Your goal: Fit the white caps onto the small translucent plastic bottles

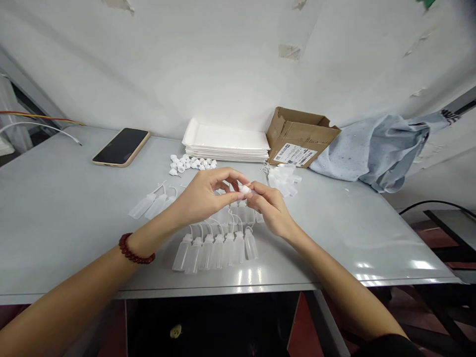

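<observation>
My left hand [213, 193] and my right hand [270, 204] meet above the middle of the table. Both have their fingers closed in a pinch around a small white cap [244, 189]. Fingers hide whether a bottle is joined to it. Beneath and in front of my hands, small translucent squeeze bottles [218, 250] with thin strap-like tops lie in rows. A few more bottles [156, 204] lie left of my left hand. Beyond my right hand is a loose pile of bottles [284, 179]. Several white caps [189, 162] are heaped behind my left hand.
A phone [122, 147] lies at the back left of the grey table [74, 223]. Against the wall stand a stack of white envelopes [226, 144] and an open cardboard box [301, 136]. Light blue cloth [372, 148] is bunched at the right, and cables [44, 119] run in from the left.
</observation>
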`<action>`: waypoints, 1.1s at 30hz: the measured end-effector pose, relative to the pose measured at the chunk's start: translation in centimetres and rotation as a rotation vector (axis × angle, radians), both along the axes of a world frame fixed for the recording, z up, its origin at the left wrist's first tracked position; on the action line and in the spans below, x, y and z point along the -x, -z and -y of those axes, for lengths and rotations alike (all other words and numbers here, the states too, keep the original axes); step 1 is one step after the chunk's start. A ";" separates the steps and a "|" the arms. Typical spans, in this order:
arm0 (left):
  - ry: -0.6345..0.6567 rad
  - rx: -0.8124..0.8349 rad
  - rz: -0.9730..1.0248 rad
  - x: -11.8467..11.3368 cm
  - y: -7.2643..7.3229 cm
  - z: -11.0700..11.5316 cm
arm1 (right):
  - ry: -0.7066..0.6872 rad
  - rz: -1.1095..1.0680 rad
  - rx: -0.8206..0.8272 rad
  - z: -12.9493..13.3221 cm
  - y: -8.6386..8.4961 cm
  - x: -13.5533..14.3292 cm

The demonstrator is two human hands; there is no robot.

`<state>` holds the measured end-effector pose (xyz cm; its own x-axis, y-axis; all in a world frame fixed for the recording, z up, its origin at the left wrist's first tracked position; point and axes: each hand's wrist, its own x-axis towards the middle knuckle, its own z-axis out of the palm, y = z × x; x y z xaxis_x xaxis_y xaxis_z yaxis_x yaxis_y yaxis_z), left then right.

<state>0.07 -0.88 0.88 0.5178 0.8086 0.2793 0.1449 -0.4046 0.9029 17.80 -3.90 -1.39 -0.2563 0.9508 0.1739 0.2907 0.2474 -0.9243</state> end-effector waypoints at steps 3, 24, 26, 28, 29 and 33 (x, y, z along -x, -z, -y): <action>0.019 0.082 0.025 0.1 0.0 0.0 | 0.018 0.014 -0.021 0.0 0.1 0.0; 0.070 0.143 -0.023 0.2 0.6 -0.5 | -0.041 0.201 -0.043 0.0 -0.4 -0.3; 0.080 0.108 0.000 0.2 0.7 -0.6 | -0.040 0.124 0.001 -0.1 -0.4 -0.4; 0.089 0.084 0.032 0.2 0.7 -0.5 | -0.047 0.021 0.064 -0.1 -0.4 -0.3; 0.090 0.075 0.042 0.2 0.7 -0.5 | -0.051 -0.027 0.097 -0.2 -0.4 -0.2; 0.077 0.070 0.046 0.2 0.6 -0.4 | -0.054 -0.127 0.140 -0.2 -0.2 0.0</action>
<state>-0.12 -0.48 0.27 0.5674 0.7851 0.2482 0.0738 -0.3487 0.9343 17.79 -3.68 -1.20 -0.2923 0.9534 0.0749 0.1590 0.1257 -0.9793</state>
